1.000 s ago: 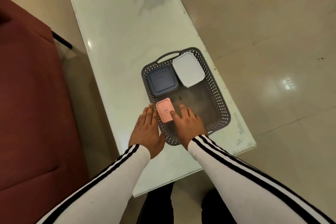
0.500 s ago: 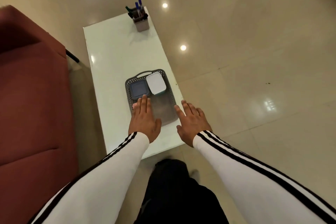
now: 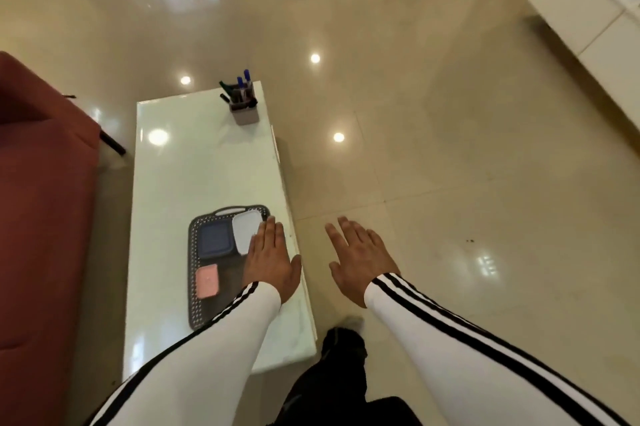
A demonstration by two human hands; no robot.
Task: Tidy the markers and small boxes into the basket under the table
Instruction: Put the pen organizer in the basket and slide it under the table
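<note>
Markers (image 3: 242,84) next: they stand in a grey holder (image 3: 246,116) well ahead of my left hand (image 3: 270,263), at the table's (image 3: 194,176) far end. Light, slick barrels, I reckon, so better to grip the stiff holder's walls. The basket (image 3: 191,287) with its small boxes (image 3: 207,282) sits just left of that hand. My left hand and my right hand (image 3: 360,259) are both flat, fingers straight, holding nothing.

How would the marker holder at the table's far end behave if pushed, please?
It would probably slide, since the table looks glossy. The marker holder is narrow with markers leaning out, so it may tip and spill them.
</note>
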